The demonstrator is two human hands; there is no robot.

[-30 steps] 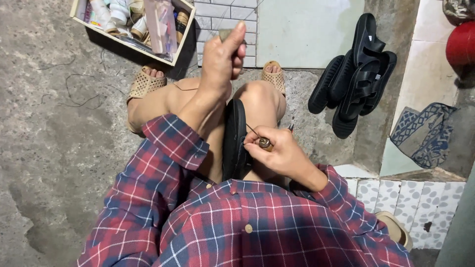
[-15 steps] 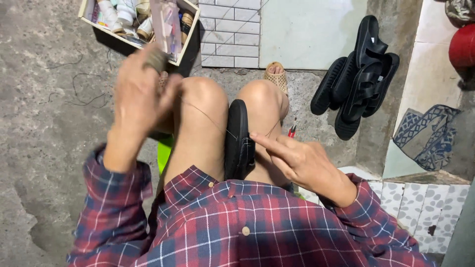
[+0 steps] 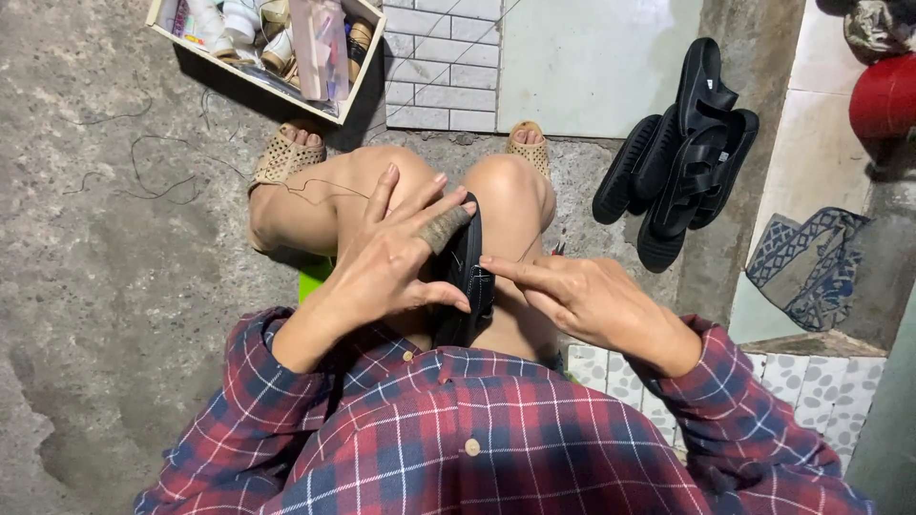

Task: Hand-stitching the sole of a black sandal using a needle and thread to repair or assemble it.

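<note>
I sit low with a black rubber sandal wedged upright between my bare knees, so my thighs clamp it and both hands are free to work on it. My left hand lies spread over the sandal's upper edge, fingers fanned wide, thumb pressed against its side to steady it; a brownish wrapped band covers one finger, I judge to guard the skin. It closes on nothing that I can make out. A thin dark thread trails across my left leg toward that hand, though I cannot tell where it ends. My right hand is loosely curled, forefinger and thumb stretched out so the tips touch the sandal's strap area; whether a needle sits between them is too small to tell. More black sandals lean against the wall to my right, well apart. A shallow wooden box of small supplies rests on the grey concrete floor ahead on my left, near my foot, with loose thread scraps lying beside it.
</note>
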